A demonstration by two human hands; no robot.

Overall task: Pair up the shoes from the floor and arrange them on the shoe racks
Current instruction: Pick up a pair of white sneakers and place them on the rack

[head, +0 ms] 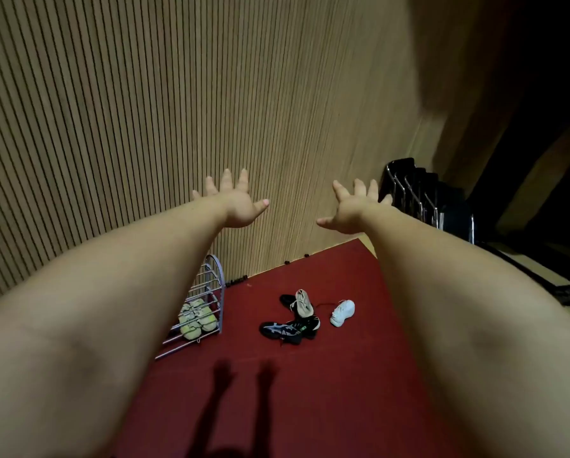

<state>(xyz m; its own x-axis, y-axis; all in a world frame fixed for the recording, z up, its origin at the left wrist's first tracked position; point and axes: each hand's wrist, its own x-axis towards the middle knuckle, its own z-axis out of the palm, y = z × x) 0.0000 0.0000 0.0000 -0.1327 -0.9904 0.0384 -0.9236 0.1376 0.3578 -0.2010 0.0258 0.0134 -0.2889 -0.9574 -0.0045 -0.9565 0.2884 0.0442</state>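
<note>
Both arms stretch forward and up. My left hand (235, 203) and my right hand (353, 208) have spread fingers and hold nothing, high above the floor. On the red floor (310, 391) lie loose shoes: a white sneaker (342, 312), a beige shoe (303, 303), a black-and-blue sneaker (278, 330) and a black shoe (306, 325). A pair of pale green sneakers (196, 319) sits on the grey metal shoe rack (215, 276) by the wall. My left arm hides most of the rack.
A ribbed wooden wall (144, 110) rises behind the rack. Stacked black chairs (425, 200) stand at the right, beyond the red floor's edge. Shadows of my arms fall on the floor in front.
</note>
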